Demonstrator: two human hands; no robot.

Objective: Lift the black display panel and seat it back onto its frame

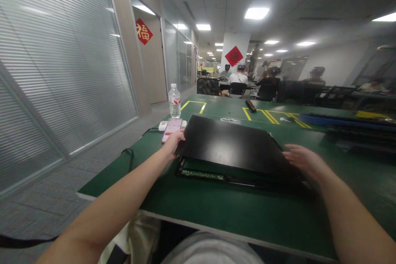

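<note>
Panel (229, 142) covers most of a frame (202, 175) on the table (241, 210); my left hand (173, 144) pinches the panel's left edge, fingertips hidden; my right hand (305, 161), half-curled at the right edge, blurs: grip unclear

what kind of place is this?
Probably an open-plan office with a work area: a green worktable marked with yellow tape, people seated at desks in the background, and a glass partition with blinds on the left.
</note>
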